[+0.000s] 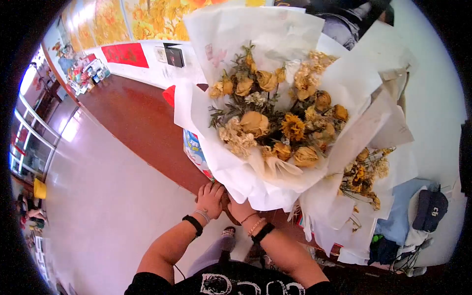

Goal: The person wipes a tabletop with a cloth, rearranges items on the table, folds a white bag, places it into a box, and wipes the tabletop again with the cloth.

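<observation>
A large bouquet of dried yellow roses [255, 123], wrapped in white paper [231, 172], stands right in front of me. My left hand [210, 199] rests at the edge of the reddish-brown tabletop [142, 118], just below the bouquet, its fingers laid forward over the edge. Close beside it is my right hand [240, 210], its fingers hidden under the paper wrapping. A brown rounded edge [229, 212] shows between the two hands. Behind the wrapping, just beyond my left hand, a blue and white printed package [195, 150] peeks out.
To the right lies a second dried bouquet [364, 179], with a dark cap [430, 210] and blue cloth [400, 206] beyond it. A black box [174, 56] is by the back wall. Pale floor [108, 196] stretches out on the left, with a yellow bucket [40, 189] farther off.
</observation>
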The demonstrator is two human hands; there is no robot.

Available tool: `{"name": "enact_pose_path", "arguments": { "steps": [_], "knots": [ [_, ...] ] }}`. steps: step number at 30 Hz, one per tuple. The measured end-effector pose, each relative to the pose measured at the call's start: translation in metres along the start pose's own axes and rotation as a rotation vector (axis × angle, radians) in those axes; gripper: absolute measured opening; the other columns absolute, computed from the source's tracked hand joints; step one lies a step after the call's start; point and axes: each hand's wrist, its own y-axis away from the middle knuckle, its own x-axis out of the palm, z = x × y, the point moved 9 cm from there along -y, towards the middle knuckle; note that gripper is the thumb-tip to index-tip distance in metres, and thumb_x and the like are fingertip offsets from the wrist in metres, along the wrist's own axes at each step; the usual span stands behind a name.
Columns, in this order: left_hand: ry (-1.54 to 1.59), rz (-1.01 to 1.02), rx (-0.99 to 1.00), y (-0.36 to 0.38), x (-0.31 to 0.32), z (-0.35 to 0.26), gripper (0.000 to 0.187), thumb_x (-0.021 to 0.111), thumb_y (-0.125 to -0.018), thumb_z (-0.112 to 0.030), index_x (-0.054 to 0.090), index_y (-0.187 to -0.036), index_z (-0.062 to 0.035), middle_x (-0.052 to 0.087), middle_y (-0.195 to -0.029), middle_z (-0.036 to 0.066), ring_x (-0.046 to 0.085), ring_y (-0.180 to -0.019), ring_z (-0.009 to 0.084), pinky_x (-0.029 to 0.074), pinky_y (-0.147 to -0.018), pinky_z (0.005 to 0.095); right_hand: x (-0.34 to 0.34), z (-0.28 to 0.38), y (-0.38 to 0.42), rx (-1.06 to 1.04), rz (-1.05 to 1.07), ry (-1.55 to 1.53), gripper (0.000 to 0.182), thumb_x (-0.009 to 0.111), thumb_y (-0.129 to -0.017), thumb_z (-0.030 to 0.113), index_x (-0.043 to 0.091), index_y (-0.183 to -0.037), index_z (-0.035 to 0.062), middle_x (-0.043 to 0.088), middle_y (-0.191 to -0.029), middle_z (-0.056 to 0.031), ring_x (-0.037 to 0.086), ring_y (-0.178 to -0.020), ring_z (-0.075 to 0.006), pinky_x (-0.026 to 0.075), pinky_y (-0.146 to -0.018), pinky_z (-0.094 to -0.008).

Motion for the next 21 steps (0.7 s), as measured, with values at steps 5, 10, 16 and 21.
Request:
{"name": "enact_pose_path", "arguments": {
  "steps": [5, 10, 16, 21],
  "knots": [
    [0.057, -0.089, 0.052, 0.010, 0.000, -0.001, 0.045, 0.055, -0.072, -0.016, 0.047, -0.115, -0.0050, 0.045, -0.123, 0.012, 0.037, -0.117, 0.0313, 0.027, -0.097, 0.0472, 0.003, 0.008, 0.017, 0.014, 0.126, -0.004, 0.047, 0.055, -0.074, 0.017, 0.050, -0.119, 0.0062, 0.047, -0.115, -0.0187, 0.048, -0.104, -0.0362, 0.040, -0.090, -0.0441],
    [0.104, -0.144, 0.128, 0.033, 0.000, -0.014, 0.046, 0.057, -0.069, -0.015, 0.049, -0.114, -0.0068, 0.045, -0.124, 0.010, 0.037, -0.117, 0.0299, 0.029, -0.093, 0.0458, -0.013, 0.013, 0.046, 0.110, 0.239, -0.116, 0.042, 0.055, -0.074, 0.020, 0.054, -0.116, 0.0123, 0.046, -0.098, -0.0147, 0.057, -0.080, -0.0325, 0.049, -0.066, -0.0414],
    [0.240, 0.403, 0.543, 0.129, 0.065, -0.084, 0.037, 0.055, -0.072, -0.020, 0.054, -0.108, -0.0114, 0.055, -0.109, 0.014, 0.050, -0.102, 0.0295, 0.040, -0.086, 0.0425, -0.004, 0.011, 0.169, 0.178, 0.390, -0.269, 0.026, 0.056, -0.074, 0.025, 0.065, -0.093, 0.0094, 0.055, -0.088, -0.0155, 0.056, -0.084, -0.0325, 0.047, -0.073, -0.0414],
    [0.617, 0.998, 0.759, 0.257, 0.072, -0.165, 0.025, 0.046, -0.082, -0.021, 0.054, -0.101, -0.0069, 0.060, -0.095, 0.019, 0.056, -0.090, 0.0364, 0.044, -0.077, 0.0441, 0.007, 0.024, 0.335, 0.456, 0.491, -0.803, 0.030, 0.057, -0.077, 0.024, 0.064, -0.099, 0.0064, 0.061, -0.092, -0.0140, 0.057, -0.089, -0.0288, 0.046, -0.077, -0.0381]
  ]
}}
